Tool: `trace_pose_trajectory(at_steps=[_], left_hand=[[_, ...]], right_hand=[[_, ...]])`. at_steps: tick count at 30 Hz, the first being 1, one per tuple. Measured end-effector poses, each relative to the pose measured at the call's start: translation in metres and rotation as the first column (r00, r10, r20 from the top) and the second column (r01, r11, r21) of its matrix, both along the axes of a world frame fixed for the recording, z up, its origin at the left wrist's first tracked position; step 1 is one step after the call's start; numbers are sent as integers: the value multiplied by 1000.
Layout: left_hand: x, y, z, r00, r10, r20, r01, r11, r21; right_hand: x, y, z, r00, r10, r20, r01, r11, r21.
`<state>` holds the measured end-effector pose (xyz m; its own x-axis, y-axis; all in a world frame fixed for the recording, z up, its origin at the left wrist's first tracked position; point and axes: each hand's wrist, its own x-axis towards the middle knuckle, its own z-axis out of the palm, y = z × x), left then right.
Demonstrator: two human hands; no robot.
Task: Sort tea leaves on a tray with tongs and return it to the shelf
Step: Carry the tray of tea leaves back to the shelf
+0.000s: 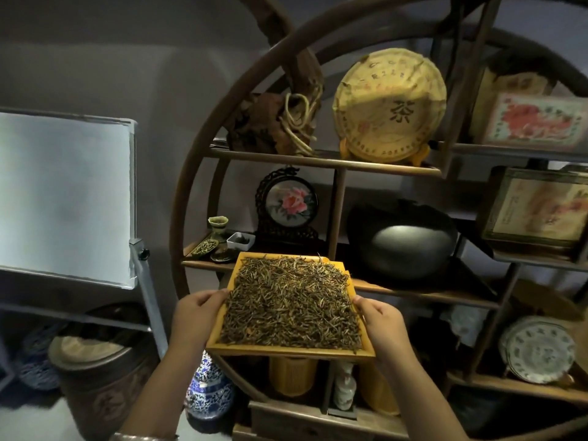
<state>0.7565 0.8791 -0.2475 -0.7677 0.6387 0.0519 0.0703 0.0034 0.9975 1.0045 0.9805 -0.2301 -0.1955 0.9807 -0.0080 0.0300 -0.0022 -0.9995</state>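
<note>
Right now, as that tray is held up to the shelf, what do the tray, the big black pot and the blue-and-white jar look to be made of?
The tray looks like bamboo or light wood: yellow, smooth, faint grain, matte.
The black pot seems to be dark glazed ceramic or cast iron; a soft sheen shows on top, and the look leaves it open.
The blue-and-white jar looks like glazed porcelain: glossy white with painted blue patterns.

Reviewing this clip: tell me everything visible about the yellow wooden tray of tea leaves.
The yellow wooden tray is rectangular with a low raised rim, seemingly bamboo or light wood. Dark, thin dried tea leaves cover nearly its whole floor. It is held roughly level in the air before the round wooden shelf. The left hand grips its left edge, the right hand its right edge, thumbs over the rim.
</note>
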Motion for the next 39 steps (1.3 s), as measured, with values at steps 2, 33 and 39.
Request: trace_pose_trajectory(at_steps=[2, 33, 39], left_hand=[[-16, 20, -3, 1000, -8, 2, 8, 1000, 2], [-193, 231, -123, 982, -163, 92, 174, 977, -124], [-197, 237, -131, 982, -155, 112, 170, 975, -140]], right_hand=[[-14, 19, -3, 1000, -1, 3, 1, 1000, 1], [-194, 192, -131, 955, -292, 56, 297, 927, -228], [-197, 202, -147, 952, -300, 65, 306, 918, -252]])
